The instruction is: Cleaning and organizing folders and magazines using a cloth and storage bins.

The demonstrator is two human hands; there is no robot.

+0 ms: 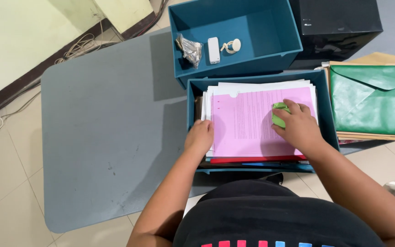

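Note:
A teal box (191, 103) in front of me holds a stack of papers topped by a pink sheet (243, 123). My left hand (199, 136) rests on the left edge of the stack, fingers curled over the papers. My right hand (298, 126) lies on the pink sheet at the right and is closed around a small green object (278, 114), partly hidden by the fingers. Under the stack, red and blue folder edges show at the near side.
A second teal box (270, 27) farther away holds a crinkled clear bag (191, 49), a small white device (213, 50) and a white ring-shaped item (232, 45). A green envelope (376, 100) lies right, a black box (339, 23) behind, all on a grey mat (110, 128).

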